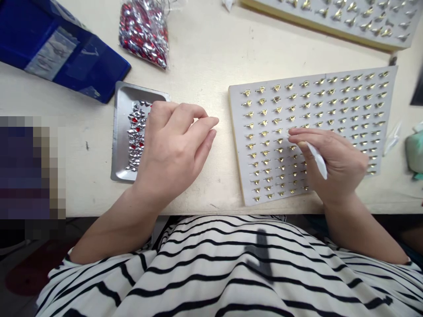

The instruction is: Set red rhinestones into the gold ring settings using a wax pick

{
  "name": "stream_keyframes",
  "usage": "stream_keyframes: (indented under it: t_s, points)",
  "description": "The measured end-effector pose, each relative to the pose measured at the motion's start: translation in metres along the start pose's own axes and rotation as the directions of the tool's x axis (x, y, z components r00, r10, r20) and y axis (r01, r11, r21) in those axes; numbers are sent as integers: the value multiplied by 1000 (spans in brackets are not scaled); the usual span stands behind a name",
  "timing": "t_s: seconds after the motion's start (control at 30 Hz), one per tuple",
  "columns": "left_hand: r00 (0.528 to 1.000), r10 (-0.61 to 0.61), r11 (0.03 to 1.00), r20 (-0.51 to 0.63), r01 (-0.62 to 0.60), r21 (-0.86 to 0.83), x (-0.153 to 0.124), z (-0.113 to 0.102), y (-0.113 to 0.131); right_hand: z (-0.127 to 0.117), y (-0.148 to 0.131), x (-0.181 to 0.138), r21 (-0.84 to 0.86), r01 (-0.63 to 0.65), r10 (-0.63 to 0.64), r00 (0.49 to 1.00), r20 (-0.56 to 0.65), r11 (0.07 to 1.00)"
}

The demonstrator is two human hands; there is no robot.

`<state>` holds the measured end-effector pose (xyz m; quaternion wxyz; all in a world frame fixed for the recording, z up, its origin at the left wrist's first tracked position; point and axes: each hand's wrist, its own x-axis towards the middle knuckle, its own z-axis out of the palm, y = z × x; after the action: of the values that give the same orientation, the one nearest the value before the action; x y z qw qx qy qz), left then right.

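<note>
A grey foam board (386,88) lies in front of me with several rows of small gold metal settings (291,108) stuck in it. My right hand (337,165) rests on the board's lower middle, fingers pinched round a thin white stick (317,159). Its tip end points up-left toward the settings. My left hand (173,147) hovers beside a small metal tray (120,132) of red and silver teardrop stones (136,136). Its fingers are curled together, thumb against fingertips, and what they hold, if anything, is too small to see.
A clear bag of red stones (145,28) lies at the back, with a blue bin (56,48) at the back left. A second board of gold settings (346,17) sits at the far right. A pale green object (415,152) is at the right edge. A blurred patch covers the left.
</note>
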<state>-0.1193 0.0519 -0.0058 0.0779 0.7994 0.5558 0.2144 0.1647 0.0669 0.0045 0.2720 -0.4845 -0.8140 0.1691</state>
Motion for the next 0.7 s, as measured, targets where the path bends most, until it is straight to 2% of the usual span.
stream_keyframes:
  t_s: [0.27, 0.4, 0.57, 0.7]
  points:
    - [1000, -10, 1000, -2, 10, -30, 0, 0, 0, -3, -4, -1, 19, 15, -15, 1000, 1, 1000]
    - [1000, -12, 999, 4, 12, -33, 0, 0, 0, -4, -10, -1, 85, -8, 18, 993, -117, 996]
    - [1000, -10, 1000, 13, 10, 0, 0, 1, -1, -1, -15, -3, 86, -20, 44, 960, -278, 996]
    - [1000, -8, 1000, 6, 8, 16, 0, 2, -2, -2, -13, -9, 68, -30, 42, 982, -183, 997]
